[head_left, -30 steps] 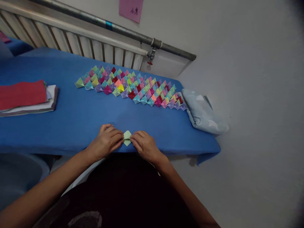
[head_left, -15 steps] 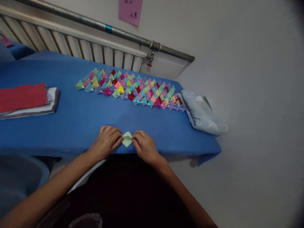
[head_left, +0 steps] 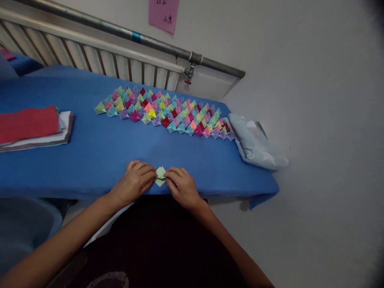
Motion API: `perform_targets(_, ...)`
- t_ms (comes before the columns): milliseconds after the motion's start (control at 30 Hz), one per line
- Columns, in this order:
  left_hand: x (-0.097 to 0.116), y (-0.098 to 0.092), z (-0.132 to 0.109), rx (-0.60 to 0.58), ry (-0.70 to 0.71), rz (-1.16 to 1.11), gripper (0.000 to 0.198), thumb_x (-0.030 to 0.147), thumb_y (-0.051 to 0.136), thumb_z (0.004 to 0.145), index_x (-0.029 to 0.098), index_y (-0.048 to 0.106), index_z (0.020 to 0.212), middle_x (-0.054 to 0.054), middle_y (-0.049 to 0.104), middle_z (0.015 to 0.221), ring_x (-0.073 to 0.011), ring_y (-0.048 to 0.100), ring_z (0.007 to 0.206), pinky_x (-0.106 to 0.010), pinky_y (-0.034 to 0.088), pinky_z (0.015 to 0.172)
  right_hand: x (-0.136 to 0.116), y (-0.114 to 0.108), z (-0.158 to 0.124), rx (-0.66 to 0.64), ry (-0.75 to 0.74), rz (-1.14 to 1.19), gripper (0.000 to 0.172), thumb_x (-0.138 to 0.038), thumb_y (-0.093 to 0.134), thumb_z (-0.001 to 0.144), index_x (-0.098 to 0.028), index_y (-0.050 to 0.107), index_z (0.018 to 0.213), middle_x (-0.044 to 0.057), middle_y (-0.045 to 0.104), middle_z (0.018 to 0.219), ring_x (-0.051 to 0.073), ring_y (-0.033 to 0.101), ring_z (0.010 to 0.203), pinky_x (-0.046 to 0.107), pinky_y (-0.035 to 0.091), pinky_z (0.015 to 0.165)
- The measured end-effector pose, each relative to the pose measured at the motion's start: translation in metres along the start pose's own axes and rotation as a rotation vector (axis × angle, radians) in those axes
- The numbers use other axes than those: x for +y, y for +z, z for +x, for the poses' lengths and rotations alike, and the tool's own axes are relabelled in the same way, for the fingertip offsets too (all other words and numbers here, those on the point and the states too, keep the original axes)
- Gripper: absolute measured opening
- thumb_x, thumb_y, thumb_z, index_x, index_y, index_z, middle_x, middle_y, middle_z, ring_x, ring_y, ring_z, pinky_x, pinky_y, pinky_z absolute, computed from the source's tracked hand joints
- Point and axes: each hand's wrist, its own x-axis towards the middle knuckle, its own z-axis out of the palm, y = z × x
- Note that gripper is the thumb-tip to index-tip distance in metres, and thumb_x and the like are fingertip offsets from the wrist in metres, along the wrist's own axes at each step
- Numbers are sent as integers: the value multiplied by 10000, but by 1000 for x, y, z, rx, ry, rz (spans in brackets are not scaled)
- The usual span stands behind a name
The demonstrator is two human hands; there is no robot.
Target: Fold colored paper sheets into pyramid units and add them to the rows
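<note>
Near the front edge of the blue-covered table (head_left: 99, 160), a small pale green folded paper (head_left: 161, 173) shows between my two hands. It has a diamond outline with a crease across its middle. My left hand (head_left: 135, 180) pinches its left corner, fingers closed. At the opposite corner, my right hand (head_left: 182, 185) is closed on it in the same way, thumb below and fingers above. Fingertips hide both side corners. Farther back stand rows of many-coloured folded paper pieces (head_left: 162, 110), slanting across the table.
A red cloth or paper (head_left: 28, 125) lies on a stack of papers (head_left: 64, 130) at the left. A folded light-blue cloth (head_left: 255, 146) rests at the table's right end. Behind are a radiator (head_left: 120, 66) and a metal pipe (head_left: 168, 49). A blue rounded seat or tub (head_left: 30, 224) stands lower left.
My fingertips have drawn slightly closer together over the green paper, covering more of its sides. The paper's middle crease now looks more bent. The rows of paper pieces stay put.
</note>
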Motion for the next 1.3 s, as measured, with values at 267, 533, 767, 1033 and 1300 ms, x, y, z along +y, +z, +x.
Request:
perform_targets(267,2,0,1,-6,87,54,223,189,454,986,192,677,1004,-63,731,1038,-201,622,942,-380,391,859,3,1,-6,-37,-103,-82,272,-114,477,941,-205,672,1108,81,681,1212,217,574,978,356,474,887)
perform_targets(533,-8,-2,12,-156,204,24,236,104,448,930,195,639,1035,-84,690,1208,-193,599,919,-369,380,879,4,-3,-2,-90,-130,-101,250,-103,492,934,-203,664,1086,62,702,1166,207,559,903,341,454,849)
perform_targets(767,-13,-6,19,-242,234,-75,274,87,415,933,204,603,1096,-71,698,1112,-180,607,900,-352,369,874,5,-2,-1,-20,-146,-54,221,-138,473,963,-187,656,1077,78,712,1108,200,605,927,346,468,854)
perform_targets(1033,-16,1,13,-178,195,-61,288,125,483,921,211,615,1162,-64,693,1151,-189,582,914,-347,365,866,6,2,-3,56,-61,-27,187,-202,486,976,-191,672,973,86,701,1002,199,613,928,350,485,863)
perform_targets(1300,-14,1,12,-153,135,-81,247,226,450,975,210,676,1072,-61,708,1150,-179,593,890,-349,386,842,7,3,-2,68,-28,-2,194,-186,478,975,-193,667,928,81,699,987,199,614,939,356,487,878)
